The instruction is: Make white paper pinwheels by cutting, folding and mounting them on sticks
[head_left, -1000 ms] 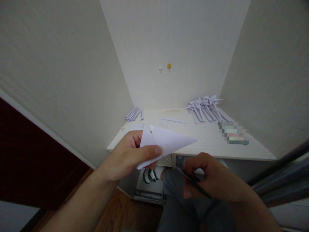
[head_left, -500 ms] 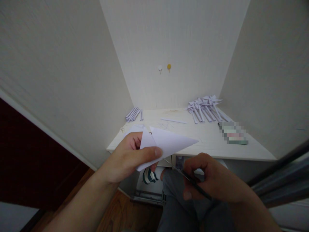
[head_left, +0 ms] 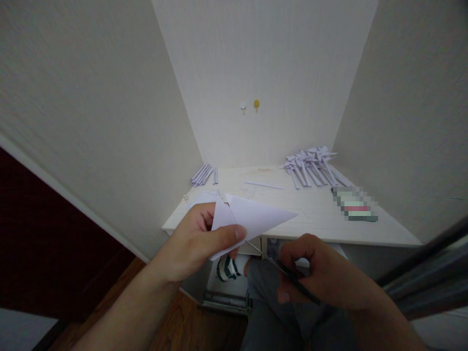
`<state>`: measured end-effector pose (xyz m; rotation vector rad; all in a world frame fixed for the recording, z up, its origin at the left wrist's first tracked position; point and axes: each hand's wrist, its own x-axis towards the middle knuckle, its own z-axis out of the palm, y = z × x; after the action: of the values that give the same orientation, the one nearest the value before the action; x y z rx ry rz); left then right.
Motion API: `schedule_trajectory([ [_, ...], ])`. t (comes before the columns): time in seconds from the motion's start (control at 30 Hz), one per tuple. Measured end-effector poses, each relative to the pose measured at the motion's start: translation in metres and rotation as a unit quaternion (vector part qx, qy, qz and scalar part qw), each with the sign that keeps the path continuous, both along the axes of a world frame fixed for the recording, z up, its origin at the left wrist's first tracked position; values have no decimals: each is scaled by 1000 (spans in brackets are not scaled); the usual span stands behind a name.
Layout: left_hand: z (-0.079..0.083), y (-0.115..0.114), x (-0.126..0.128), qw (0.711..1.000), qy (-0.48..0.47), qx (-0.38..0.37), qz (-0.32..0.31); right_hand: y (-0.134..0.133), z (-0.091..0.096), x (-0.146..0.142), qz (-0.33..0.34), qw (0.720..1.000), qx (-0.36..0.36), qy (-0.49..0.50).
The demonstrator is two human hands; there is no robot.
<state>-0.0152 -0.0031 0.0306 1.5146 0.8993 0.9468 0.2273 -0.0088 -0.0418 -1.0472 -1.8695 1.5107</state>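
My left hand (head_left: 193,241) pinches a folded white paper triangle (head_left: 252,217), thumb on top, holding it above the front edge of the desk (head_left: 314,214). My right hand (head_left: 318,273) is closed around a pair of scissors (head_left: 278,265) with dark handles. The thin blades point up and left, with their tips at the lower edge of the paper, just right of my left thumb.
On the white desk lie a heap of folded paper pieces (head_left: 310,163) at the back right, a bundle of rolled paper strips (head_left: 203,174) at the back left, one loose strip (head_left: 263,185) and a blurred flat item (head_left: 354,204). Walls enclose three sides. My knee is below.
The view has shifted slightly. Both hands and the paper stay almost in place, with the scissor tips remaining at the paper's lower edge.
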Motion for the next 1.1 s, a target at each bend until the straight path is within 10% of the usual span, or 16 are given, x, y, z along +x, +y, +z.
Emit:
schedule_trajectory([
  [0.5,-10,3,-3,1000,-5,11,15,2,3,-2,-17,999,19,-20],
  [0.7,-26,18,-6,993,-37,29,111,16,-9,-4,-47,995,49,-75],
  [0.87,-50,34,-2,980,-102,3,169,63,-36,8,-221,909,121,-332],
  [1.1,-92,41,11,972,-119,-97,176,119,-48,18,-243,849,137,-449],
])
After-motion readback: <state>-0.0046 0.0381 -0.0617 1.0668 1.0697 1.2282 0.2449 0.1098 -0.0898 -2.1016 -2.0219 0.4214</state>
